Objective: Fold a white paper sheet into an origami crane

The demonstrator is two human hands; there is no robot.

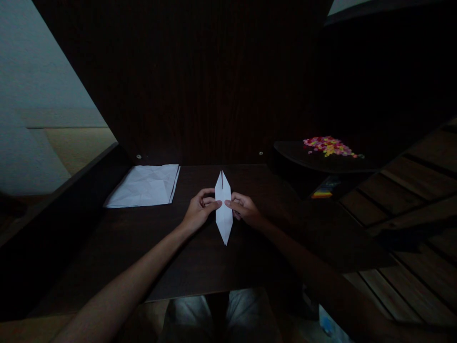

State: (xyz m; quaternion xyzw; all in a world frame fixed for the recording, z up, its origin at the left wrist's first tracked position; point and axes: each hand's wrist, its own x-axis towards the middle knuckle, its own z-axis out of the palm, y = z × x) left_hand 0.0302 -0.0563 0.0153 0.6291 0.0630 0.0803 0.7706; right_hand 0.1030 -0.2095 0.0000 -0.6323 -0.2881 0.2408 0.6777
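Between both hands is a folded white paper (223, 221), long and narrow, pointed at each end, with a slit running down from its upper tip. My left hand (203, 206) grips its left edge, thumb on the front face and fingers curled behind. On the opposite edge, my right hand (246, 208) pinches it the same way, its thumb nearly meeting the left one at the middle. The paper is held above the dark desk top. Fingers behind the paper are partly hidden.
A stack of creased white sheets (146, 186) lies at the desk's back left. On a raised curved shelf (293, 155) at the right sits a pile of small colourful pieces (330, 146). Yellow-orange items (322, 195) show beneath it. A dark panel (200, 95) rises behind the desk (200, 267).
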